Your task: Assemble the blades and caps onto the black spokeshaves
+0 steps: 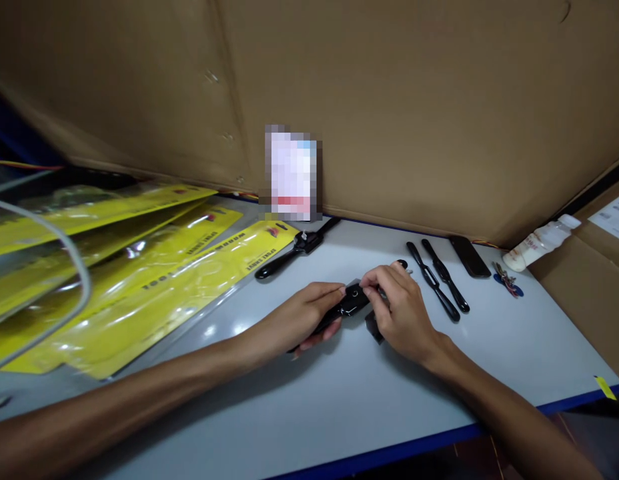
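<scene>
Where cardboard [414,100] backs the grey table [314,407], both hands [304,313] [404,310] grip a black tool [350,300].

Black tool [347,303]: glossy, smooth, plastic-like finish. Yellow packets [139,287]: shiny clear plastic film, glare streaks. Table [339,413]: smooth pale grey surface, faint sheen. Back wall [414,100]: matt brown cardboard. Bottle [539,243]: white translucent plastic.
</scene>
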`<control>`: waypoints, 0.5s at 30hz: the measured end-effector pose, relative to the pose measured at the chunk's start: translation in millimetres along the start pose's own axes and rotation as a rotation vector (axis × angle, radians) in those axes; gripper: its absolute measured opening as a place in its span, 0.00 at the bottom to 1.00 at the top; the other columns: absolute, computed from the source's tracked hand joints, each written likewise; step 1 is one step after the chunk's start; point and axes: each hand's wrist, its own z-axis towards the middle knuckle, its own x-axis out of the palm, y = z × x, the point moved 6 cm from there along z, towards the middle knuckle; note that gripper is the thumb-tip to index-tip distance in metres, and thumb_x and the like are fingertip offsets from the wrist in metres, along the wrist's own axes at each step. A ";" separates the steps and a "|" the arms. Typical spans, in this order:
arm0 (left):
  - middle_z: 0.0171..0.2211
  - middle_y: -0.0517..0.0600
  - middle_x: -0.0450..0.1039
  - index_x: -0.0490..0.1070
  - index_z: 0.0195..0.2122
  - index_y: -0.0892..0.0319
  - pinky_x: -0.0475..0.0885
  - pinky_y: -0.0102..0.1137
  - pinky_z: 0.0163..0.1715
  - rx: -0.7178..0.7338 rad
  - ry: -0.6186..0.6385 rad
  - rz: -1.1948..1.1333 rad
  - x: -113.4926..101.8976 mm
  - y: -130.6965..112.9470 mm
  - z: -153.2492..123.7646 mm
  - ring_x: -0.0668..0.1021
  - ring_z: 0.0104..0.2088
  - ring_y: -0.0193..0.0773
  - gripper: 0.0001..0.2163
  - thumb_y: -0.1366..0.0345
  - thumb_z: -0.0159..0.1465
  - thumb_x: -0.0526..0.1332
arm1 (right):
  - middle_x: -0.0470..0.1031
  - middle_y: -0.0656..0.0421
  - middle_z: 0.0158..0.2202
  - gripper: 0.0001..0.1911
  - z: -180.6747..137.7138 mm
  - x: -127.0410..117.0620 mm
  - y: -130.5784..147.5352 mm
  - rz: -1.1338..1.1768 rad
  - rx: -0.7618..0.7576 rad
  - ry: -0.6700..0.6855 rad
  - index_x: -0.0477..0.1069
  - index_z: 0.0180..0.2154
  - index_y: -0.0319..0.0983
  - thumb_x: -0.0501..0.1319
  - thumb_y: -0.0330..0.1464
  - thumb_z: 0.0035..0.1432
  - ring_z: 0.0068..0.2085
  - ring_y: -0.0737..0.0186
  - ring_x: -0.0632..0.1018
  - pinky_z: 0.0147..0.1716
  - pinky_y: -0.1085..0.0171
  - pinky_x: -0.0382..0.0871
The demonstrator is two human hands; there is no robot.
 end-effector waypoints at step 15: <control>0.15 0.38 0.57 0.58 0.24 0.54 0.53 0.21 0.06 -0.017 0.035 0.108 -0.9 6.1 2.6 0.56 0.10 0.26 0.17 0.52 0.68 0.51 | 0.74 0.52 0.43 0.10 3.6 -12.7 0.7 -0.066 -0.050 0.018 0.73 0.43 0.39 0.55 0.25 0.64 0.47 0.54 0.72 0.47 0.55 0.68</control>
